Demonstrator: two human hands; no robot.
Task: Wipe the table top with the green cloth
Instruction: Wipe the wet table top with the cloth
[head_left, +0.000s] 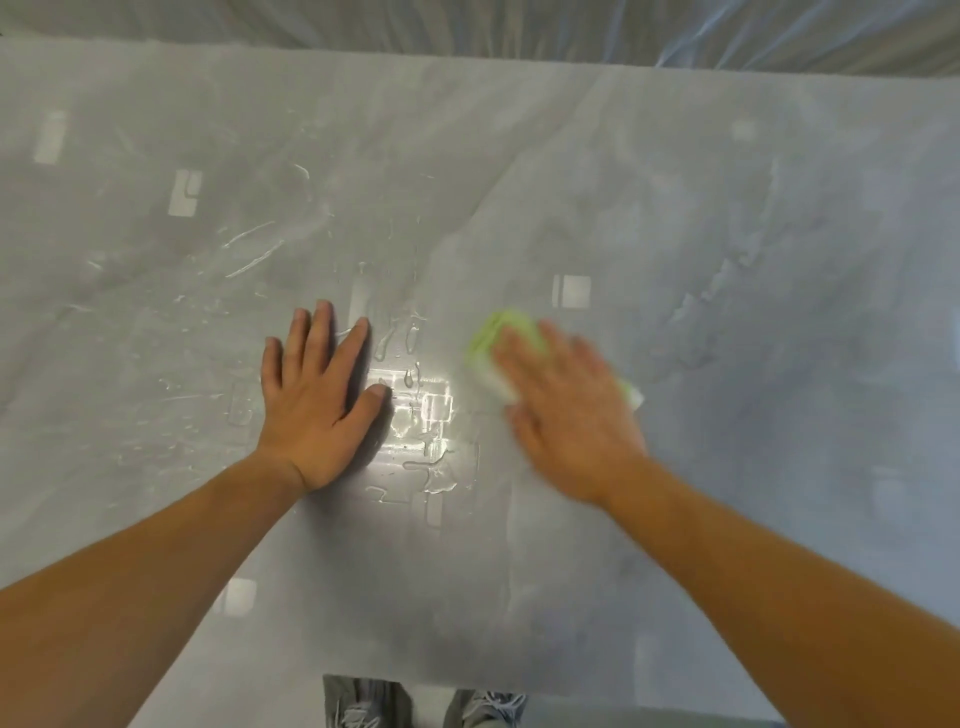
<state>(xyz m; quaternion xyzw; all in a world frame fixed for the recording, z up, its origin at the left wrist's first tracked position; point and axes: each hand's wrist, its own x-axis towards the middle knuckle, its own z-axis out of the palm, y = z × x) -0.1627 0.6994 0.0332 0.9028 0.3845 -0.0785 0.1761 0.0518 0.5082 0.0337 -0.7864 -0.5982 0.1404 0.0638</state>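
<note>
Shoes (363, 702) show below near edge of table top (727, 249). I see left hand (317, 400) flat mid-table, fingers spread, holding nothing. Water streaks (423, 421) just right of it. Right hand (566, 410), blurred, presses straight-fingered on green cloth (491, 338); cloth pokes past fingertips. Plastic sheeting (467, 26) beyond far edge.

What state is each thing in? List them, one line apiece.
green cloth: folded, lying on the table, partly under the right hand.
right hand: fingers straight, pressing the cloth; blurred.
left hand: flat on the table, fingers spread, holding nothing.
table top: wet and streaked at the middle and left, duller on the right.
water: puddles and drops between the hands.
</note>
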